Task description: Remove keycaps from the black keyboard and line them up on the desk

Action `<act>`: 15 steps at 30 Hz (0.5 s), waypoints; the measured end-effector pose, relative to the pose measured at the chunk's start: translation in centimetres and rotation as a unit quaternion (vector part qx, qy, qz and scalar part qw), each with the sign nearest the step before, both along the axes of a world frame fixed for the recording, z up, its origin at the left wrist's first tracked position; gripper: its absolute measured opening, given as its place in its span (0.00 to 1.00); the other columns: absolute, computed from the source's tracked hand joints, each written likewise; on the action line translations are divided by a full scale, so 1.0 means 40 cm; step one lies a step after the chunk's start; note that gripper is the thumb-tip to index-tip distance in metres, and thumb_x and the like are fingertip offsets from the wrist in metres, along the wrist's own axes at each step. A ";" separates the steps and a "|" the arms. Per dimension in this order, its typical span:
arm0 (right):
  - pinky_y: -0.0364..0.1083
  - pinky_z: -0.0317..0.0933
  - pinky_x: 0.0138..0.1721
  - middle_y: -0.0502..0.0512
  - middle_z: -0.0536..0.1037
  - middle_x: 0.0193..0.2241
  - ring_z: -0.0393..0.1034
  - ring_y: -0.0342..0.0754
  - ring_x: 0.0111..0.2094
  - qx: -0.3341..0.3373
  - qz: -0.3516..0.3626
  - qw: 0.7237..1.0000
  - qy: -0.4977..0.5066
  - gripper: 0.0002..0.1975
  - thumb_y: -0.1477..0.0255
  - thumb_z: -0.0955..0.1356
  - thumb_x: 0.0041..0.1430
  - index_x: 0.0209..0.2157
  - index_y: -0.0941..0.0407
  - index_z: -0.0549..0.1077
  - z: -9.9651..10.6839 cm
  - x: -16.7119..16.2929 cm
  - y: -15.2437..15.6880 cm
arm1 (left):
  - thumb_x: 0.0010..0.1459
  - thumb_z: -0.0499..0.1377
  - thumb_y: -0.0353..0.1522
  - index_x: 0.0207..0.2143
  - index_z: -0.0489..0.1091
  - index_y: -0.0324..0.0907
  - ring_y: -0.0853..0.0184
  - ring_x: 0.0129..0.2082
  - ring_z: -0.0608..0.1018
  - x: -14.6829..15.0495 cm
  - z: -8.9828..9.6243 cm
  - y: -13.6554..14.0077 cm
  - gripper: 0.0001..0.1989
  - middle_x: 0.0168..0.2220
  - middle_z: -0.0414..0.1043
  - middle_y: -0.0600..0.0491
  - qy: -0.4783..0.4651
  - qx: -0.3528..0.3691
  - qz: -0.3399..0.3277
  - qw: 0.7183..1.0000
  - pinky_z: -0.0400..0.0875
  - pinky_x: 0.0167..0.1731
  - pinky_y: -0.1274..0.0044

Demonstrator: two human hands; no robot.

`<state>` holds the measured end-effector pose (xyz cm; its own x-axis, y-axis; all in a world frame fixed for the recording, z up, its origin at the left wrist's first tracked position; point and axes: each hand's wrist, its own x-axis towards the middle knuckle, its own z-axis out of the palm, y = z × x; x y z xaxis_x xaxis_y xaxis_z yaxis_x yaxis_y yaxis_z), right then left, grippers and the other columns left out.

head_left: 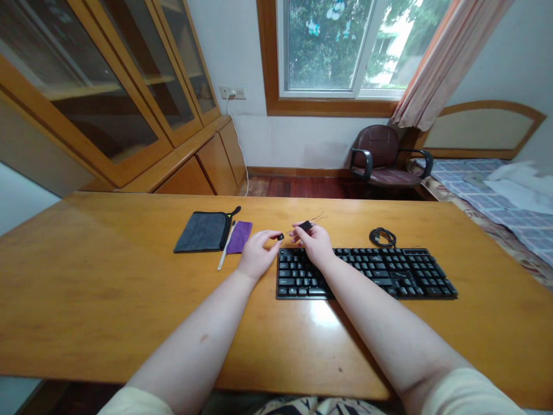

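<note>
Between the thumb and index finger of my left hand (258, 253) is a small black keycap (280, 237), held just above the keyboard's upper left corner. My right hand (317, 242) grips a keycap puller (306, 225), which has a black body and thin copper-coloured wires at both ends. Its near wires point toward the keycap, with a small gap between them as far as I can see. Beneath my right wrist lies a black keyboard (389, 274), partly covered by that hand and forearm.
Left of my hands lie a folded dark grey cloth (203, 231), a purple cloth (242, 235) and a white-handled toothbrush (225, 251). A coiled black cable (382, 237) sits behind the keyboard. All rest on a wooden table (129, 288); an office chair (380, 155) stands beyond its far edge.
</note>
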<state>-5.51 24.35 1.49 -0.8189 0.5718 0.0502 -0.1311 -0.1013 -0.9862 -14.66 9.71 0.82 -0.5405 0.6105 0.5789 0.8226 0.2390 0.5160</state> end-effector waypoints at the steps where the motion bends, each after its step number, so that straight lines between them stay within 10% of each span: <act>1: 0.39 0.60 0.20 0.54 0.77 0.26 0.70 0.42 0.22 0.003 -0.011 1.000 0.005 0.18 0.59 0.69 0.49 0.35 0.59 0.70 0.000 0.001 0.001 | 0.54 0.57 0.32 0.38 0.72 0.43 0.67 0.37 0.76 -0.006 -0.006 0.003 0.09 0.36 0.76 0.53 -0.019 -0.029 0.018 0.999 0.71 0.42 0.75; 15: 0.40 0.58 0.19 0.53 0.75 0.23 0.63 0.40 0.17 0.053 -0.064 0.996 0.025 0.18 0.58 0.67 0.50 0.33 0.59 0.70 -0.001 0.007 0.009 | 0.50 0.59 0.40 0.36 0.73 0.49 0.62 0.43 0.72 -0.102 -0.052 0.160 0.11 0.41 0.75 0.54 -0.104 -0.191 0.213 0.953 0.63 0.43 0.73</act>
<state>-5.23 24.72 1.46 -0.7349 0.6605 0.1537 -0.1846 0.0233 -0.9825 -18.74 16.12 -1.26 -0.8653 0.4542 0.2119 0.4979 0.7310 0.4666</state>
